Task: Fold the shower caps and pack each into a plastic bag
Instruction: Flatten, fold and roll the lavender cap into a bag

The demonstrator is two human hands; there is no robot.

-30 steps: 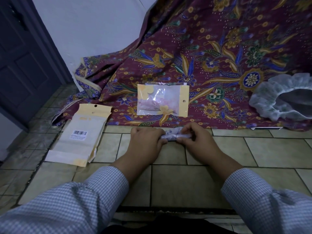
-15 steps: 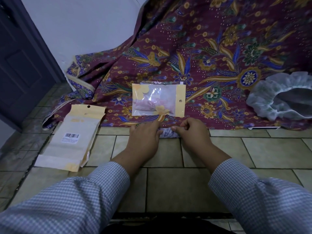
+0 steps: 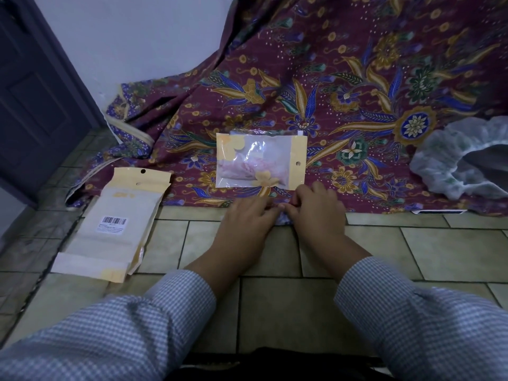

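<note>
Nearest the camera, two checked sleeves (image 3: 170, 320) reach forward over the tiled floor (image 3: 283, 306) toward the middle of the view. The left hand (image 3: 244, 224) and the right hand (image 3: 316, 213) lie side by side, fingertips meeting, both curled down over a small folded shower cap (image 3: 283, 220), of which only a bluish sliver shows between and under them at the cloth's edge; each hand seems to pinch or press it, though how tightly cannot be told. This looks like the last compacting of the fold before bagging. At about nine o'clock from the hands a stack of empty plastic bags (image 3: 115, 224) with a barcode label lies on the tiles. Just beyond the hands, at twelve o'clock, a packed bag (image 3: 261, 160) with a pink cap inside rests on the patterned cloth (image 3: 343, 86). Farther out at two to three o'clock an unfolded shower cap (image 3: 450, 158) sits loose on the same cloth, well apart. The next move probably calls for one hand to keep the fold pressed while the other fetches a bag from the stack and opens its mouth.
</note>
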